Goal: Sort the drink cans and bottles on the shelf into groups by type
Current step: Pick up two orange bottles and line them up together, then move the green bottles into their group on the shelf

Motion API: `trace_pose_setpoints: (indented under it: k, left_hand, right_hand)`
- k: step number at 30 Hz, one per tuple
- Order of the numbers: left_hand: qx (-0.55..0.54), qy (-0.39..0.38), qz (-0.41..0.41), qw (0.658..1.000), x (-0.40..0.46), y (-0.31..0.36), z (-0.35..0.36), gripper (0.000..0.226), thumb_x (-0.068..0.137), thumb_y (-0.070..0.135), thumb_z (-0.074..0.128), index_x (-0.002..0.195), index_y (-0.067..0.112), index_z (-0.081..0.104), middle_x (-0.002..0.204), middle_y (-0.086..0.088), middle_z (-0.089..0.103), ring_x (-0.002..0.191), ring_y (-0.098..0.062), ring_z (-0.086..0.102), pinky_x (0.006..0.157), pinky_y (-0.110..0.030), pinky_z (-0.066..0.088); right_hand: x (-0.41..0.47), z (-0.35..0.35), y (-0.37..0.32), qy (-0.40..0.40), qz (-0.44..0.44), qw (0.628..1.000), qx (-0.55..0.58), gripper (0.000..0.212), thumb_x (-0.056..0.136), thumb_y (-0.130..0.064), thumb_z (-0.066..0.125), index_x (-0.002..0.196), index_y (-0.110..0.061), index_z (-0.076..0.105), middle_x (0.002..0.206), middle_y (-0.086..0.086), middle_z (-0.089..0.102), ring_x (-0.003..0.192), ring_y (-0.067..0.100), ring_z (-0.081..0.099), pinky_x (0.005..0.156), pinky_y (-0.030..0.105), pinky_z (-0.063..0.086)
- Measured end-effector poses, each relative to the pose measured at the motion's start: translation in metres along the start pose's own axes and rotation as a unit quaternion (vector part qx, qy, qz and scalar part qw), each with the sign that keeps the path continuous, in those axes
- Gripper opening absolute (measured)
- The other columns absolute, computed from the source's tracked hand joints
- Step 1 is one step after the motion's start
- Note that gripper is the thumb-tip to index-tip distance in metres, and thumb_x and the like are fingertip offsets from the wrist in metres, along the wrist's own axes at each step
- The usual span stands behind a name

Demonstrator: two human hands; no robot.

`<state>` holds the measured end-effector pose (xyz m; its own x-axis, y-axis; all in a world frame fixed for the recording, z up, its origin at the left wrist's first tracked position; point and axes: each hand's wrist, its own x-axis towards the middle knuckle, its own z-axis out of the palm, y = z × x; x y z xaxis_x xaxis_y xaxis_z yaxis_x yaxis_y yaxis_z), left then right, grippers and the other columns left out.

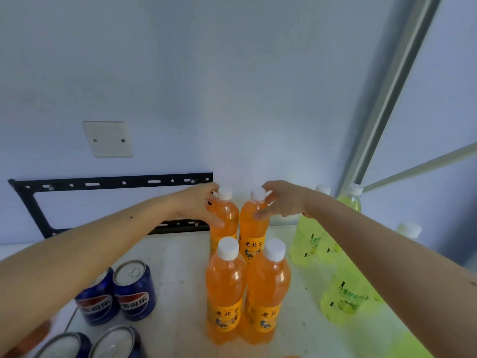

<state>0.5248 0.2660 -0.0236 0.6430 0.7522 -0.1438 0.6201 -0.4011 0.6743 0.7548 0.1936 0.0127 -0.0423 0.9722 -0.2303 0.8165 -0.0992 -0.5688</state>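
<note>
Several orange soda bottles with white caps stand in a square block mid-shelf. My left hand (204,204) grips the neck of the back left orange bottle (228,220). My right hand (280,202) grips the neck of the back right orange bottle (254,228). Two more orange bottles (224,288) (268,290) stand in front of them, untouched. Blue Pepsi cans (134,290) stand grouped at the front left. Yellow-green bottles (344,295) stand at the right, partly hidden behind my right forearm.
The white shelf top (178,275) runs from the cans to the green bottles. A black metal bracket (108,182) is fixed to the back wall, below a white blank plate (108,139). A grey frame post (382,104) with glass panels bounds the right side.
</note>
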Motion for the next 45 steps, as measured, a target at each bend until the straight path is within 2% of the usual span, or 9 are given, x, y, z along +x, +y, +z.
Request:
trace_pose_setpoints:
  k: [3,9,18,21,25,32,35,38,45]
  left_hand:
    - [0.068,0.012,-0.006,0.998,-0.011,0.024,-0.019,0.081,0.071,0.029,0.085,0.138,0.025,0.040,0.135,0.000,0.053,0.117,-0.016,0.056,0.100,-0.038,0.048]
    - [0.236,0.040,0.075,0.968,-0.036,0.105,-0.033,0.069,0.073,0.040,0.082,0.132,0.027,0.048,0.134,0.005,0.055,0.124,-0.011,0.051,0.101,-0.031,0.045]
    - [0.264,0.010,0.174,0.949,-0.070,0.232,0.056,0.063,0.074,0.040,0.081,0.129,0.027,0.052,0.126,0.012,0.060,0.119,-0.005,0.053,0.098,-0.026,0.045]
    - [0.249,-0.008,0.174,0.953,-0.075,0.261,0.099,0.066,0.073,0.041,0.082,0.130,0.027,0.052,0.128,0.012,0.060,0.120,-0.005,0.054,0.099,-0.027,0.044]
    - [0.229,-0.026,0.137,0.963,-0.074,0.279,0.162,0.078,0.069,0.041,0.084,0.135,0.027,0.046,0.133,0.009,0.057,0.124,-0.008,0.051,0.103,-0.030,0.043]
    - [0.123,-0.011,0.024,0.992,-0.068,0.255,0.265,0.120,0.062,0.037,0.090,0.151,0.017,0.012,0.151,-0.005,0.037,0.133,-0.020,0.043,0.106,-0.031,0.041]
    - [0.041,0.038,0.010,0.998,-0.064,0.248,0.291,0.124,0.058,0.048,0.090,0.152,0.026,0.013,0.152,0.004,0.036,0.137,-0.018,0.038,0.110,-0.032,0.035]
    - [-0.015,0.088,0.013,0.996,-0.063,0.247,0.308,0.117,0.062,0.042,0.089,0.151,0.029,0.015,0.151,0.007,0.036,0.136,-0.015,0.037,0.105,-0.027,0.034]
    - [-0.029,0.093,-0.004,0.995,-0.069,0.252,0.313,0.116,0.066,0.033,0.089,0.151,0.028,0.011,0.149,0.001,0.038,0.135,-0.020,0.038,0.110,-0.038,0.037]
  right_hand:
    - [-0.030,-0.022,-0.015,0.006,0.005,0.998,-0.062,0.078,0.072,-0.037,0.082,0.138,-0.021,0.044,0.129,0.001,0.053,0.113,0.023,0.056,0.093,0.038,0.053]
    - [-0.112,-0.067,-0.029,0.024,0.019,0.976,-0.216,0.071,0.074,-0.045,0.078,0.136,-0.027,0.047,0.128,-0.007,0.056,0.112,0.020,0.058,0.099,0.036,0.047]
    - [-0.236,-0.105,0.031,-0.026,0.056,0.962,-0.266,0.072,0.068,-0.048,0.081,0.131,-0.032,0.049,0.124,-0.011,0.060,0.113,0.014,0.060,0.103,0.035,0.044]
    - [-0.267,-0.111,0.066,-0.030,0.064,0.960,-0.270,0.069,0.071,-0.045,0.080,0.131,-0.030,0.049,0.125,-0.011,0.059,0.114,0.012,0.058,0.097,0.028,0.043]
    - [-0.294,-0.112,0.116,-0.008,0.051,0.966,-0.253,0.079,0.058,-0.056,0.082,0.126,-0.039,0.048,0.132,-0.016,0.051,0.119,0.014,0.053,0.104,0.042,0.043]
    - [-0.309,-0.073,0.173,0.001,0.031,0.972,-0.233,0.094,0.067,-0.047,0.082,0.145,-0.029,0.032,0.144,-0.004,0.042,0.124,0.022,0.050,0.101,0.034,0.042]
    - [-0.305,-0.061,0.188,0.007,0.022,0.976,-0.219,0.085,0.070,-0.041,0.082,0.140,-0.028,0.036,0.139,0.001,0.043,0.099,0.023,0.061,0.083,0.032,0.052]
    - [-0.302,-0.057,0.196,0.024,0.010,0.981,-0.192,0.072,0.071,-0.027,0.084,0.129,-0.024,0.041,0.125,0.006,0.048,0.065,0.017,0.059,0.056,0.024,0.048]
    - [-0.296,-0.049,0.204,0.032,-0.030,0.980,-0.193,0.067,0.076,-0.025,0.080,0.123,-0.019,0.033,0.117,0.008,0.049,0.067,0.023,0.062,0.069,0.035,0.053]
